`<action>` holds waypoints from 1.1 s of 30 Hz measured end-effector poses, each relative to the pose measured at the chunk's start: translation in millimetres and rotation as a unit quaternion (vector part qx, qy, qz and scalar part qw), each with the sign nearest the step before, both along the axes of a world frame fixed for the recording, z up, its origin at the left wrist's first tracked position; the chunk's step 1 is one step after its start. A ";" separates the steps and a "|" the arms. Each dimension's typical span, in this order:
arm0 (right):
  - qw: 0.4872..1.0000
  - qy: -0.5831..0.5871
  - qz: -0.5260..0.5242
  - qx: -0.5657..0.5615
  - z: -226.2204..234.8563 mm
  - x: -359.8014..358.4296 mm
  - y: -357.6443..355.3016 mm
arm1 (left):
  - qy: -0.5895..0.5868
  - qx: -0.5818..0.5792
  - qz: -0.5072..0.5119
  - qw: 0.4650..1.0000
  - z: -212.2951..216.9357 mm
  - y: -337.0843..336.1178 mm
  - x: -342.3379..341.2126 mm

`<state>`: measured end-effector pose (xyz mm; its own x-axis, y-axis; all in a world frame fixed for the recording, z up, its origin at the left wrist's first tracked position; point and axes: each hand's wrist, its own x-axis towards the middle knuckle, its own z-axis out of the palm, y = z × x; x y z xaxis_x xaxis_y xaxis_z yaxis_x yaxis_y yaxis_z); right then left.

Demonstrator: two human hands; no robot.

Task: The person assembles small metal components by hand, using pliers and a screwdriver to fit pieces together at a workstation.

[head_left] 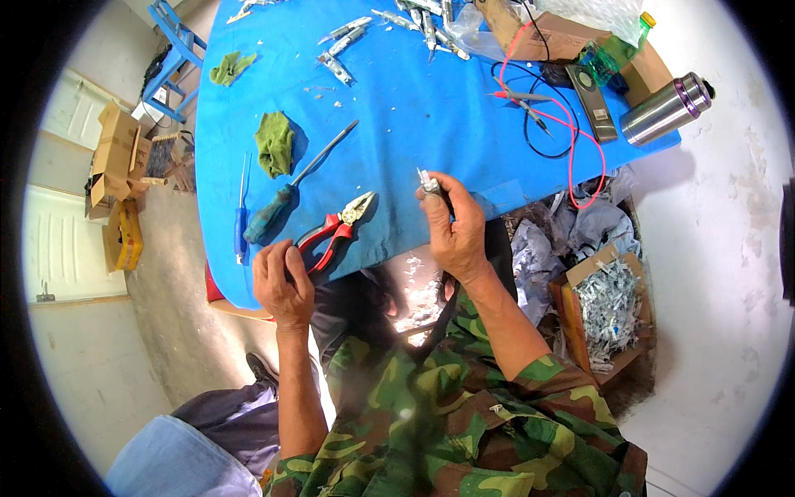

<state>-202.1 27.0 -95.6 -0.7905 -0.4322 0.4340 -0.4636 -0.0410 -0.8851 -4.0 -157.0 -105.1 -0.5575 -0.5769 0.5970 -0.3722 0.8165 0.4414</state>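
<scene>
My right hand (454, 230) pinches a small white-and-metal part (429, 184) between thumb and fingers, just above the near edge of the blue-covered table (373, 132). At the table's near left edge, the fingers of my left hand (283, 280) are curled closed; whatever they hold, if anything, is hidden. Right beside that hand lie red-handled pliers (338, 230), jaws pointing away from me; I cannot tell whether the hand touches their handle. A large screwdriver with a dark green handle (272, 214) and a thin blue-handled screwdriver (241, 224) lie just beyond.
Green cloths (274, 144) lie at left. Several metal parts (344, 50) are scattered at the far side. Red and black test leads (530, 98), a dark flat device (592, 103) and a steel flask (667, 109) occupy the right. Below stands a scrap-filled box (611, 311). Another person's leg (224, 422) shows lower left.
</scene>
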 end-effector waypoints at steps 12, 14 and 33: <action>1.000 -0.012 0.006 -0.003 -5.5 -0.2 -2.9 | 0.003 -0.007 -0.002 1.000 0.3 -0.8 0.2; 1.000 -0.003 0.004 -0.004 -7.6 -0.3 -3.2 | 0.004 -0.006 -0.002 1.000 0.7 -0.6 0.4; 0.942 -0.273 0.146 -0.130 12.7 -19.8 17.7 | -0.002 -0.011 0.005 1.000 -0.6 -0.5 0.8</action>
<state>-221.9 44.7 -82.8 -0.7899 -0.6017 0.1186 0.1224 -0.3442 -0.9309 -3.2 -157.5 -105.6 -0.5540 -0.5684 0.6082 -0.3814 0.8227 0.4215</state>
